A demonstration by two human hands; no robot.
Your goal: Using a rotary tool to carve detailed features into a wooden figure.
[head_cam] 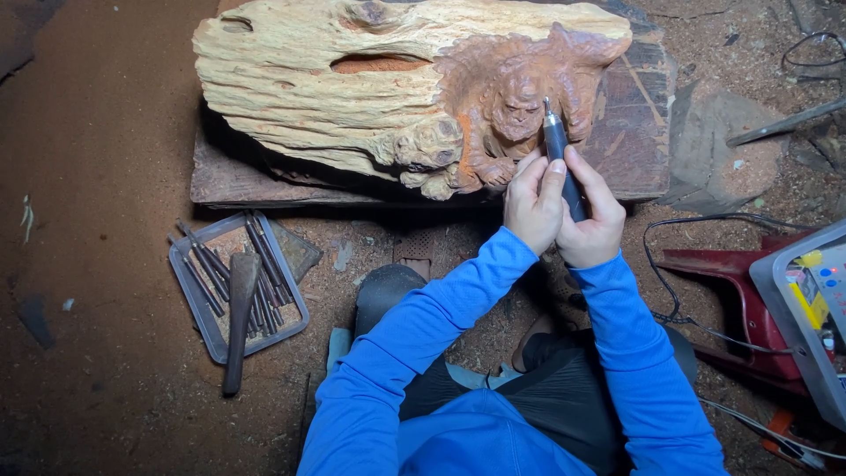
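Observation:
A large pale gnarled wood block lies on a dark plank in front of me. Its right part is carved into a reddish-brown figure. My right hand grips a dark pen-shaped rotary carving tool. The tool's thin metal tip touches the figure near its face. My left hand wraps around the same tool from the left and steadies it. Both arms wear bright blue sleeves.
A grey tray of several dark chisels sits on the dusty floor at left, with a wooden-handled tool across it. A black cord, a red stool and a grey box stand at right.

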